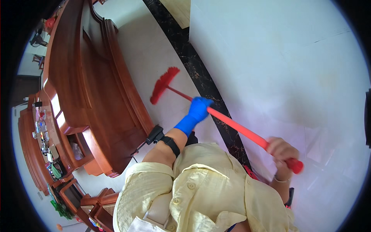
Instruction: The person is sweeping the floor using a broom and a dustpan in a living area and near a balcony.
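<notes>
A broom with a red bristle head [165,85] and a red handle [237,126] runs slantwise across the view. My left hand [200,108], in a blue glove, is closed around the lower part of the handle. Bare and slightly blurred, my right hand [282,150] grips the handle near its top end. The bristles are over the pale tiled floor [139,46], between the wooden furniture and a dark marble strip; whether they touch the floor I cannot tell. A black strap with a device [156,134] is around my left forearm.
Large reddish-brown wooden furniture [95,72] stands along my left. Beyond it is a wooden table [55,130] bearing glassware and small items. The black marble strip [200,69] borders a glossy white surface [275,58], apparently a wall, on my right. A fan [37,39] stands far left.
</notes>
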Demonstrator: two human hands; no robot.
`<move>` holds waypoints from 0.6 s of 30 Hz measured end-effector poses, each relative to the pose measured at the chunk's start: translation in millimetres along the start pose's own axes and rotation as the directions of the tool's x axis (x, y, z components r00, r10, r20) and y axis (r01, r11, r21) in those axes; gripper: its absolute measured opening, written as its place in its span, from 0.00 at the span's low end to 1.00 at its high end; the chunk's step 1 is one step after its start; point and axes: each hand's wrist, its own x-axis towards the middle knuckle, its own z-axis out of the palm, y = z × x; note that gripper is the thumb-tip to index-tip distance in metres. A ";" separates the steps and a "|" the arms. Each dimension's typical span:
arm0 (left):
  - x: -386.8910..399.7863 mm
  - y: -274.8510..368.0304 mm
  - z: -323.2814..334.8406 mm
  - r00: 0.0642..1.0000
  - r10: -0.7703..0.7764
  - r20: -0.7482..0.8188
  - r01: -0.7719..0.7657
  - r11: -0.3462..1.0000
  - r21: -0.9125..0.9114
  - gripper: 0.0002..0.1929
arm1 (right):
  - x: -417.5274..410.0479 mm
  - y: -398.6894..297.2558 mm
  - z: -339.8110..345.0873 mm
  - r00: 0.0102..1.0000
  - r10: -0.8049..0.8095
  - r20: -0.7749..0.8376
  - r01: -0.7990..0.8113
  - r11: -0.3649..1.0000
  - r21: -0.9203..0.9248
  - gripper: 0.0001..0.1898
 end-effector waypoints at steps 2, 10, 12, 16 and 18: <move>7.1 -38.6 -2.8 0.932 -0.303 -0.198 0.281 0.951 -0.132 0.12 | 8.9 31.6 22.0 0.997 0.072 0.031 -0.071 0.997 -0.030 0.08; 38.3 -29.6 -44.9 0.742 -0.245 -0.624 0.146 0.968 -0.206 0.15 | 4.2 35.9 0.4 0.999 -0.028 0.034 0.031 0.996 -0.088 0.09; 37.6 14.2 -53.8 0.852 -0.199 -0.484 0.029 0.941 -0.336 0.14 | 9.7 -4.7 -35.2 0.996 -0.084 0.020 0.085 0.991 -0.104 0.09; 6.4 97.8 -45.4 0.976 0.008 -0.219 -0.078 0.947 -0.313 0.12 | 20.2 -74.8 -80.5 0.959 -0.228 0.170 0.233 0.973 -0.007 0.06; -9.9 119.9 -33.8 0.978 0.095 -0.188 -0.151 0.938 -0.313 0.13 | 23.3 -78.8 -89.1 0.929 -0.315 0.195 0.306 0.949 0.078 0.05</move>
